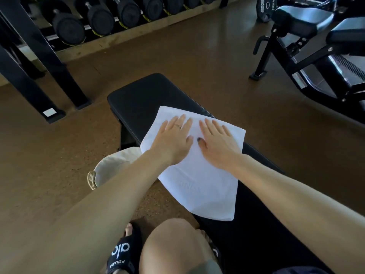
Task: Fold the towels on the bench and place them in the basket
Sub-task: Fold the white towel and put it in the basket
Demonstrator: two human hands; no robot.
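White towel (199,180) on bench (142,91), L hand (173,139) & R hand (215,141) flat on it; basket (92,180) contents unclear.

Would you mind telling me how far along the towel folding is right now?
The white towel lies flat on the black bench, apparently already folded once. Left hand and right hand press it flat. Left: finish folding and put it in the basket beside the bench; its contents are hidden.
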